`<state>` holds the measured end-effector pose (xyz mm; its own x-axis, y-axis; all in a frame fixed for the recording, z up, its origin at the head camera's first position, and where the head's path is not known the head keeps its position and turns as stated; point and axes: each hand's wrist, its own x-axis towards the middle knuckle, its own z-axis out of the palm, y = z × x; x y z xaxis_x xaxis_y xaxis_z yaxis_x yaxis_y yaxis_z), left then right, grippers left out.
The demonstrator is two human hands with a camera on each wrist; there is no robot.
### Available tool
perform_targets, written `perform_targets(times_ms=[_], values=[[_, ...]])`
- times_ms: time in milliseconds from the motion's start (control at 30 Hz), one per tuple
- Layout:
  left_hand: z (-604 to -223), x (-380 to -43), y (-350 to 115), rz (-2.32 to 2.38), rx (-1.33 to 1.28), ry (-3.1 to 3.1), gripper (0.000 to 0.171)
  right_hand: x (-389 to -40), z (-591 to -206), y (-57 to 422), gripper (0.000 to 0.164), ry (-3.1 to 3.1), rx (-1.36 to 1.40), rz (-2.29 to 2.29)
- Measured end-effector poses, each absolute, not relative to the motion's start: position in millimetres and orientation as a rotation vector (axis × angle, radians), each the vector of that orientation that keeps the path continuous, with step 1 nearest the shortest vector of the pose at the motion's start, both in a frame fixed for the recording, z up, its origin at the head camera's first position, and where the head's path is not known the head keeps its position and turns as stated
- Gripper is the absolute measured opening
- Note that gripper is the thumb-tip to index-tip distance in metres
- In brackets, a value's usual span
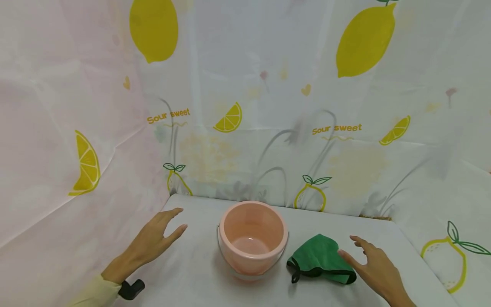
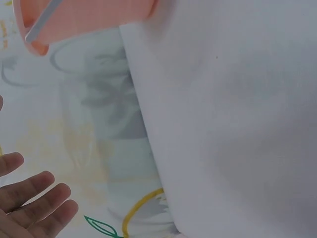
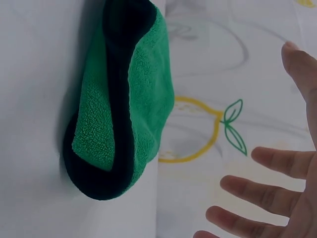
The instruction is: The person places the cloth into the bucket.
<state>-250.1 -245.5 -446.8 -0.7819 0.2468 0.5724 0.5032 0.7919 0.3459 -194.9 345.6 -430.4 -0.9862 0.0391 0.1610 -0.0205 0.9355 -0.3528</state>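
Note:
A pink bucket [image 1: 253,260] with a thin wire handle stands upright near the middle of the white table; its visible inside holds nothing. To its right lies a crumpled green cloth [image 1: 320,256] with black edging and a small black loop. My left hand [image 1: 155,236] hovers left of the bucket, fingers extended and thumb apart, holding nothing. On the other side, my right hand [image 1: 374,266] is held just right of the cloth, its fingers spread and relaxed. In the right wrist view the green towelling [image 3: 148,94] shows its folded black border, apart from the fingers.
The white table [image 1: 192,273] ends at a back edge against a hanging sheet [image 1: 245,162] printed with lemons. Similar sheeting closes in the left and right sides. A black band with a small block [image 1: 131,289] sits on the left wrist.

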Motion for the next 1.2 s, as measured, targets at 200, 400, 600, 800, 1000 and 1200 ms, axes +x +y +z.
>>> perform_targets(times_ms=[200,400,600,800,1000,1200], values=[[-449,-253,-241,-0.727,-0.561,-2.479,0.053,-197,-432,340,0.078,-2.934,-0.01,0.578],[-451,-254,-238,-0.771,-0.576,-2.484,0.051,-200,-436,331,0.08,-2.941,-0.005,0.618],[-450,-252,-231,-0.851,-0.614,-2.5,0.05,-205,-439,324,0.082,-2.971,-0.023,0.637],[-450,-255,-222,-0.916,-0.646,-2.478,0.05,-209,-443,316,0.083,-3.004,-0.025,0.645],[-455,-261,-213,-1.008,-0.694,-2.45,0.048,-212,-448,308,0.084,-3.003,-0.024,0.642],[-457,-265,-203,-1.106,-0.757,-2.414,0.046,-216,-451,300,0.089,-3.032,-0.071,0.652]])
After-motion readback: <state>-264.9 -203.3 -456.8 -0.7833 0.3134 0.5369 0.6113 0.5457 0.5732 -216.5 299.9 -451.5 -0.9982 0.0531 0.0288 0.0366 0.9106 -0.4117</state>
